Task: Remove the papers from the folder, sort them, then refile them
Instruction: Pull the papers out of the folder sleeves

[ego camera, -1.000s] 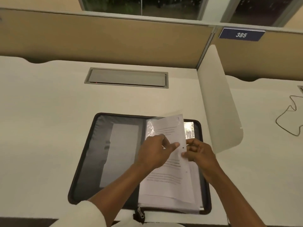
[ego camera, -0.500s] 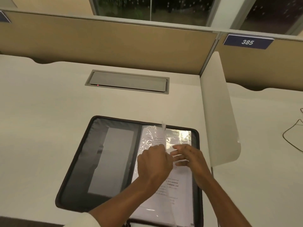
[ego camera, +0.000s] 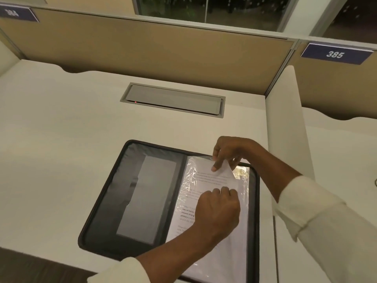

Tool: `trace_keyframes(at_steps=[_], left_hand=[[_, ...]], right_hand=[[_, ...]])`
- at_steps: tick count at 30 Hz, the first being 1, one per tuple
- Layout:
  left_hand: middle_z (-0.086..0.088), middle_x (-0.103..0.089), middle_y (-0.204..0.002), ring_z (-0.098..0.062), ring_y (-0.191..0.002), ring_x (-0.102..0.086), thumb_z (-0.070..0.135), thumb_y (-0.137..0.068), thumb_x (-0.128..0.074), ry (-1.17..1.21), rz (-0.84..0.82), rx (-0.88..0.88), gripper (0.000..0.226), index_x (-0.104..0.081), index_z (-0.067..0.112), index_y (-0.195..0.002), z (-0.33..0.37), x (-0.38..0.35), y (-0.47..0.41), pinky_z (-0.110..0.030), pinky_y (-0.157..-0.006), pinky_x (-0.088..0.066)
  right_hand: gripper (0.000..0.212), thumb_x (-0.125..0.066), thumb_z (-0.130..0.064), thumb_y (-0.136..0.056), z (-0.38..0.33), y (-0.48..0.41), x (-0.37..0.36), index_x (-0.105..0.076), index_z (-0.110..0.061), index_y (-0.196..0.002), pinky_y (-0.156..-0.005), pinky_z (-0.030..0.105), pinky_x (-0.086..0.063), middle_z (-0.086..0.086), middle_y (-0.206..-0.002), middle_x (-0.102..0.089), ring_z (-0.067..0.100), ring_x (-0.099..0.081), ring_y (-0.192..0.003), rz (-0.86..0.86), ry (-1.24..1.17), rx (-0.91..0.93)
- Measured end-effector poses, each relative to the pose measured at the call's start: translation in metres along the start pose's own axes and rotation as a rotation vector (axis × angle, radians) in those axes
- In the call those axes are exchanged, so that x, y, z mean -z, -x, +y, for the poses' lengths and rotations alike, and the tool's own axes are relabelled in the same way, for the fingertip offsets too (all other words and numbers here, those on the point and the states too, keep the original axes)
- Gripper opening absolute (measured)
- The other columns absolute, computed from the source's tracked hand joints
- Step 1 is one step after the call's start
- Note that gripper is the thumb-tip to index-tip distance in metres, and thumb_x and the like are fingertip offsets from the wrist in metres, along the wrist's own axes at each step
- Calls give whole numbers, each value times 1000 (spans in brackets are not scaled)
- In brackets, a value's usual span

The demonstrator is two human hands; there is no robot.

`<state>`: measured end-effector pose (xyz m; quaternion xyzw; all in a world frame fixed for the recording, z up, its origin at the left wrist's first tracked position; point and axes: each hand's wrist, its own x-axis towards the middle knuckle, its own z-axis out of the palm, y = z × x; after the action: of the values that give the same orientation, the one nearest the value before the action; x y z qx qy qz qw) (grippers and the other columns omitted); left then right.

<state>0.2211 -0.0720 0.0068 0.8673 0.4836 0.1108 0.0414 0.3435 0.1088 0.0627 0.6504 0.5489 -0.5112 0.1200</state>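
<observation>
One printed paper (ego camera: 224,173) is pinched at its top edge by the right hand (ego camera: 228,152), partly inside its plastic sleeve (ego camera: 189,181) in the open zip folder (ego camera: 106,211). Left hand (ego camera: 218,212) curls on the sleeve, grip unclear. Removal looks barely begun; sorting, refiling remain.

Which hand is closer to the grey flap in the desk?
The right hand. It pinches the paper at the far end of the folder, nearest the grey flap. The left hand rests lower down the folder, farther away.

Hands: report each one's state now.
Left hand: curled, resting on the plastic sleeve; grip cannot be told.
Right hand: pinching the top of the paper sheet.
</observation>
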Motion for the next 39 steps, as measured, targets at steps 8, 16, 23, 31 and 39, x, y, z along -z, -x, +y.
trace_keyframes(at_steps=[8, 16, 23, 31, 39], left_hand=[[11, -61, -62, -7, -49, -53, 69, -97, -55, 61, 102, 98, 53, -69, 25, -72, -13, -12, 1, -24, -48, -48], [7, -61, -113, -13, -96, -60, 43, -99, -69, 339, 55, 380, 24, -64, 21, -110, -114, -27, -15, -36, -75, -57], [10, -53, -130, -9, -80, -60, 24, -94, -78, 428, -128, 214, 40, -59, 21, -129, -161, -17, -78, -40, -75, -59], [11, -60, -116, -7, -87, -66, 27, -93, -80, 397, -244, 65, 19, -70, 26, -110, -162, -23, -97, -36, -81, -57], [12, -65, -99, -7, -87, -66, 29, -94, -77, 413, -177, 108, 7, -70, 28, -96, -160, -27, -90, -39, -76, -57]], right_hand=[[32, -89, 5, -75, 0, -33, 19, -75, -8, -101, -70, 34, -65, 15, -99, -77, 29, -78, -87, -41, 205, 86], [24, -87, 3, -79, 25, -44, 19, -71, -6, -94, -71, 32, -63, 7, -78, -73, 21, -73, -74, -87, 58, 208], [28, -93, -7, -76, 35, -43, 21, -72, -9, -95, -71, 30, -61, 9, -86, -72, 20, -70, -78, -99, 20, 278], [28, -91, -11, -79, 39, -38, 25, -77, -12, -104, -67, 23, -57, 3, -82, -72, 13, -70, -75, -95, 3, 325], [36, -64, -45, -102, 37, -46, 23, -85, -16, -94, -82, 38, -60, 8, -92, -77, 20, -68, -83, -99, -56, 199]])
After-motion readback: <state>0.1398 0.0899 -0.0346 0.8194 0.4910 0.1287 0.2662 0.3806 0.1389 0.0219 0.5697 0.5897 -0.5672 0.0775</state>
